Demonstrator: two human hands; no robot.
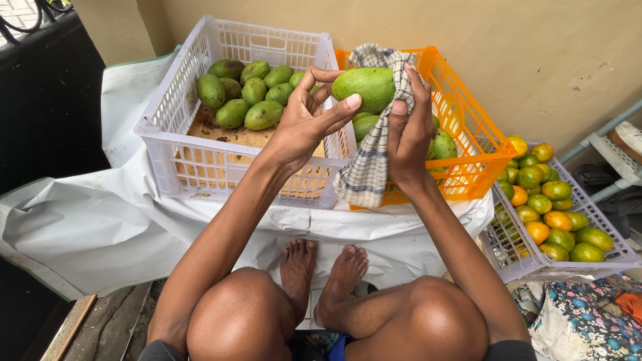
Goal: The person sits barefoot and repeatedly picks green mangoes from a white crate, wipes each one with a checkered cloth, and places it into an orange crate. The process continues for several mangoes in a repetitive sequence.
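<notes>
1. Left hand (304,124) held a green mango (364,88) up in a fingertip grip, above the crates.
2. Right hand (409,134) gripped a checked cloth (369,167) pressed to the mango, apparently for wiping.
3. White crate (167,144) held more mangoes; orange crate (468,134) sat beside it.

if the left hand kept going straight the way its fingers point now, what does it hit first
The left hand points up and to the right, and its fingers already touch the green mango. Beyond that is the checked cloth held by the right hand, though depth is hard to judge.
</notes>
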